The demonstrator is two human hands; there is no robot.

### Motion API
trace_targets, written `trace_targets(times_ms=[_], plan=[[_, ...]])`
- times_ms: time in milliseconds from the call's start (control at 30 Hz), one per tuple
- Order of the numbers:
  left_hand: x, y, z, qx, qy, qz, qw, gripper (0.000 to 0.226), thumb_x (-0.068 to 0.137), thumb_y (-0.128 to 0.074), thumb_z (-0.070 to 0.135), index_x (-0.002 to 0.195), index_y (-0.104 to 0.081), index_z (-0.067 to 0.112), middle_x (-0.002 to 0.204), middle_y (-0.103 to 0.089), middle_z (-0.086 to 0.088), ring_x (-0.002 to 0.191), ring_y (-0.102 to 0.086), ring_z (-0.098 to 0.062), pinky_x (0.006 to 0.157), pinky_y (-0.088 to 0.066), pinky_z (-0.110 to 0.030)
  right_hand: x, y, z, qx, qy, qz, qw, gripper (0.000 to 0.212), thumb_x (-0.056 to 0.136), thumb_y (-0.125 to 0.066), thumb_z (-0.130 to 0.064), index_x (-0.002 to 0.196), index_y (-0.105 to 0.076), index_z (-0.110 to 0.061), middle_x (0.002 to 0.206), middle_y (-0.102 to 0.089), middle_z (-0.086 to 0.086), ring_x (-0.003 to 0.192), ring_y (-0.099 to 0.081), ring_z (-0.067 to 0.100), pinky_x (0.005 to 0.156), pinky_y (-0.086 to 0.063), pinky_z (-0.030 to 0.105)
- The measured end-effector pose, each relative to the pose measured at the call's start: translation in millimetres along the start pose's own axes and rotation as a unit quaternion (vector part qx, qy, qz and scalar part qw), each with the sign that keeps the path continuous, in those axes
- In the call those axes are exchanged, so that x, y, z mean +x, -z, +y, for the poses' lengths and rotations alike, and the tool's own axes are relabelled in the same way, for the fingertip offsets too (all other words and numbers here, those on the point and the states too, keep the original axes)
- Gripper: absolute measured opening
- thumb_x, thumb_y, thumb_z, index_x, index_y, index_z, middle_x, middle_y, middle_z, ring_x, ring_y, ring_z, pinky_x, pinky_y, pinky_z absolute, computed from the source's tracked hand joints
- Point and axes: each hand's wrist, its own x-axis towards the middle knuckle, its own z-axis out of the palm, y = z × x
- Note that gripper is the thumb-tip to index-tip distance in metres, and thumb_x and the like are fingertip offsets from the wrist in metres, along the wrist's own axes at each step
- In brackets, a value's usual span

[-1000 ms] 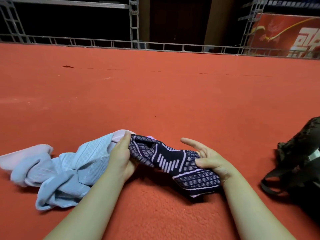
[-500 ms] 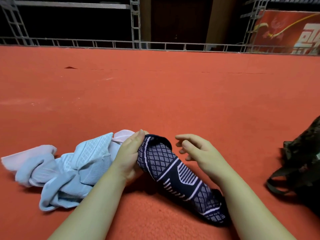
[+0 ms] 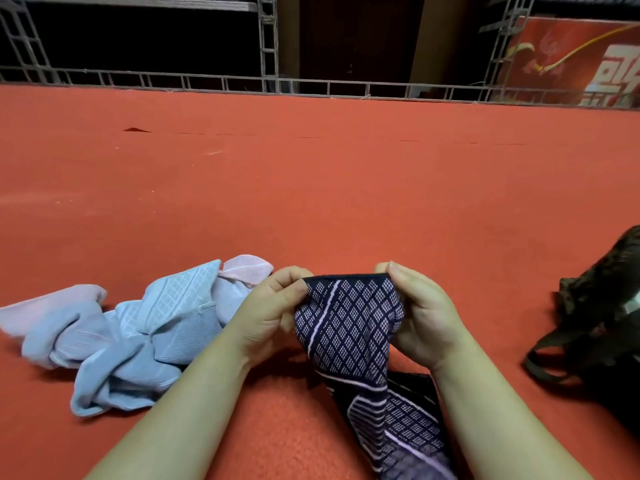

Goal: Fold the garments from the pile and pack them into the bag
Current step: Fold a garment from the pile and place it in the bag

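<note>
A dark navy patterned sock (image 3: 349, 334) with white diamond and stripe markings is held up in front of me. My left hand (image 3: 268, 315) pinches its upper left corner and my right hand (image 3: 417, 317) pinches its upper right corner, stretching the top edge between them. The rest of the sock trails down toward me onto the red carpet. A pile of light blue and pale pink garments (image 3: 138, 330) lies crumpled just left of my left hand. The dark camouflage bag (image 3: 599, 323) sits at the right edge, partly cut off.
Red carpet (image 3: 329, 188) covers the floor all around. A metal truss rail (image 3: 311, 86) runs along the far edge, with a red banner (image 3: 575, 60) behind it at the upper right. The bag's strap (image 3: 543, 362) loops onto the carpet.
My right hand, free half a second ago, now pinches the sock's top edge. Both hands have raised the sock upright and spread its end between them.
</note>
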Motion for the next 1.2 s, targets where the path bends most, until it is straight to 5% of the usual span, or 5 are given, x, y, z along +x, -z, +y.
trace_targets(times_ms=[200, 400, 567, 933, 1200], plan=[[7, -10, 13, -0.017, -0.088, -0.038, 0.995, 0.034, 0.067, -0.082, 0.043, 0.061, -0.06, 0.017, 0.064, -0.05, 0.002, 0.064, -0.048, -0.013, 0.06, -0.04, -0.024, -4, 0, -19, -0.149, -0.006, -0.03, 0.988, 0.047, 0.042, -0.087, -0.057, 0.052, -0.059, -0.021, 0.049, -0.051, -0.007, 0.041, -0.046, 0.004, 0.04, -0.036, 0.014], [17, -51, 79, 0.179, -0.126, -0.005, 0.976, 0.038, 0.053, -0.084, 0.055, 0.063, -0.068, 0.023, 0.062, -0.059, 0.008, 0.057, -0.052, -0.003, 0.054, -0.043, -0.014, 3, -13, -87, -0.278, 0.08, -0.055, 0.956, 0.042, 0.063, -0.076, -0.06, 0.074, -0.071, -0.02, 0.082, -0.063, -0.004, 0.079, -0.056, 0.01, 0.076, -0.043, 0.023], [12, -112, 137, 0.344, -0.193, -0.037, 0.918, 0.011, 0.078, -0.057, 0.019, 0.068, -0.061, 0.017, 0.058, -0.06, 0.014, 0.057, -0.051, 0.002, 0.058, -0.042, -0.012, -13, -51, -145, -0.468, 0.095, -0.074, 0.875, 0.012, 0.073, -0.069, -0.033, 0.076, -0.07, -0.022, 0.081, -0.067, -0.006, 0.081, -0.059, 0.008, 0.081, -0.044, 0.03], [-39, -146, 192, 0.499, -0.188, -0.076, 0.842, 0.008, 0.074, -0.065, 0.022, 0.072, -0.058, 0.018, 0.064, -0.058, 0.012, 0.063, -0.05, -0.005, 0.064, -0.042, -0.021, -66, -105, -190, -0.215, 0.057, -0.125, 0.967, 0.012, 0.08, -0.051, -0.019, 0.072, -0.056, -0.011, 0.063, -0.055, 0.001, 0.055, -0.054, 0.013, 0.05, -0.045, 0.021], [-62, -167, 172, 0.452, -0.121, -0.104, 0.877, 0.024, 0.058, -0.074, 0.035, 0.076, -0.06, 0.029, 0.085, -0.056, -0.005, 0.081, -0.051, -0.018, 0.077, -0.042, -0.037, -83, -112, -189, -0.194, 0.072, -0.138, 0.969, 0.016, 0.078, -0.06, -0.025, 0.064, -0.057, -0.019, 0.06, -0.051, -0.001, 0.051, -0.046, 0.013, 0.047, -0.037, 0.025]])
